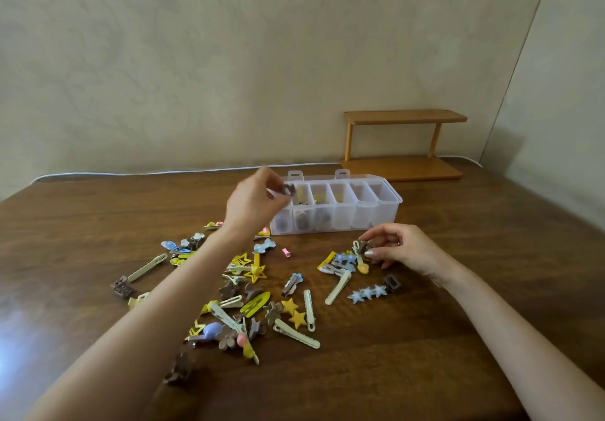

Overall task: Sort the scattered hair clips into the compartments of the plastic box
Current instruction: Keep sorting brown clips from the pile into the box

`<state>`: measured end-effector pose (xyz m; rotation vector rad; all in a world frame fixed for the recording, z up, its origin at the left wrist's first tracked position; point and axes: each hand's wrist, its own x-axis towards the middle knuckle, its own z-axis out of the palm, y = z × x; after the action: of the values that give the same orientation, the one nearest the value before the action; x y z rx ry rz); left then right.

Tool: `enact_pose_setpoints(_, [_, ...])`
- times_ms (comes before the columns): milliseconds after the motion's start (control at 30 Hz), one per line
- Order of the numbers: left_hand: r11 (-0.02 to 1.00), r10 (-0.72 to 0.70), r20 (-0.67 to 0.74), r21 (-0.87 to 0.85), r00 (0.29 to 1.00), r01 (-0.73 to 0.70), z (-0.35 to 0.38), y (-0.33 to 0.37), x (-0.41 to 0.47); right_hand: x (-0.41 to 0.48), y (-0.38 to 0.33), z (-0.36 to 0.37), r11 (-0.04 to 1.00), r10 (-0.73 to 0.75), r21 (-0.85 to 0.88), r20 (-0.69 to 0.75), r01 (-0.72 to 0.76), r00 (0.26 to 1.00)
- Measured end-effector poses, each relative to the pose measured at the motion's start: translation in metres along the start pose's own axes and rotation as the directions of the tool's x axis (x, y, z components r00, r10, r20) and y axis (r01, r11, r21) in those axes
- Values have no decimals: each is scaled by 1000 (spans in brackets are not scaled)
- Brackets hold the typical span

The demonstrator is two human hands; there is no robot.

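A clear plastic box (376, 214) with several compartments stands open at the table's middle back. Its left compartments hold dark and yellow clips; the right ones look bare. My left hand (252, 203) hovers over the box's left end, pinching a small brown clip (288, 189) between thumb and fingers. My right hand (397, 245) rests on the table in front of the box, fingers closed on another brown clip (362, 248) at the edge of a small heap. Many hair clips (258, 306) in yellow, blue, brown and cream lie scattered between my forearms.
A small wooden two-tier shelf (404, 145) stands behind the box at the wall. A white cable (131, 173) runs along the table's back edge. A brown claw clip (122, 286) lies far left, another (392, 283) near my right wrist.
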<state>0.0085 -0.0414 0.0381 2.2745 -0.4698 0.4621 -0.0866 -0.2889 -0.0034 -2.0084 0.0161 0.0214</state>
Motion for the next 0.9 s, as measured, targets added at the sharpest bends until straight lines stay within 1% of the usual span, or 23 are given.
enact_pose_setpoints(33, [998, -48, -64, 24, 997, 50, -2, -4, 8, 0, 0, 0, 1000, 0, -4, 1, 0, 1000])
enact_pose_setpoints(67, [995, -86, -94, 51, 992, 91, -4, -8, 16, 0, -1, 1, 1000, -1, -7, 0, 1, 1000])
enact_pose_setpoints(100, [990, -110, -90, 83, 990, 117, -4, -12, 23, -1, -1, 1, 1000, -4, -8, -1, 4, 1000])
enact_pose_setpoints(133, [985, -122, -58, 119, 991, 128, -3, -16, 29, -1, -1, 1, 1000, -8, -10, 0, 8, 1000])
enact_pose_setpoints(200, [979, -119, 60, 174, 991, 107, 1, -23, 36, -2, 0, 1, 1000, -14, -14, 4, 14, 1000])
enact_pose_setpoints(267, [980, -95, 137, 185, 986, 68, 4, -28, 37, -3, 0, 1, 1000, -18, -25, 10, 18, 1000])
enact_pose_setpoints(300, [983, -78, 129, 174, 989, 55, 4, -29, 37, -3, 0, 1, 999, -19, -30, 12, 20, 1000])
enact_pose_setpoints(400, [993, -7, 10, 116, 1000, 5, 2, -20, 30, -3, 0, 1, 1000, -26, -14, 1, 26, 1000])
enact_pose_setpoints(433, [995, 33, -4, 92, 999, -32, 2, -14, 27, -3, -1, 1, 999, -32, 10, -5, 32, 999])
enact_pose_setpoints(467, [995, 80, 12, 62, 997, -81, 3, -7, 23, -3, -1, 1, 998, -41, 44, -14, 42, 999])
enact_pose_setpoints(533, [980, 197, 127, -7, 972, -198, 6, 8, 13, -3, -3, 1, 991, -56, 122, -45, 62, 997])
enact_pose_setpoints(600, [957, 286, 321, -54, 903, -284, 14, 22, 0, -4, -5, 0, 980, -69, 184, -74, 82, 995])
enact_pose_setpoints(633, [950, 304, 410, -64, 860, -305, 19, 28, -6, -5, -6, 0, 974, -77, 208, -84, 93, 993])
enact_pose_setpoints(667, [943, 319, 468, -69, 824, -326, 25, 31, -11, -6, -7, -1, 967, -88, 231, -88, 106, 992])
enact_pose_setpoints(700, [935, 336, 498, -75, 799, -346, 31, 33, -16, -7, -7, 0, 960, -98, 255, -87, 117, 991])
enact_pose_setpoints(767, [925, 362, 519, -98, 774, -367, 42, 34, -24, -7, -8, 1, 948, -113, 292, -74, 130, 991])
enact_pose_setpoints(900, [916, 386, 496, -104, 778, -388, 52, 35, -31, -6, -7, 4, 939, -153, 301, -60, 164, 986])
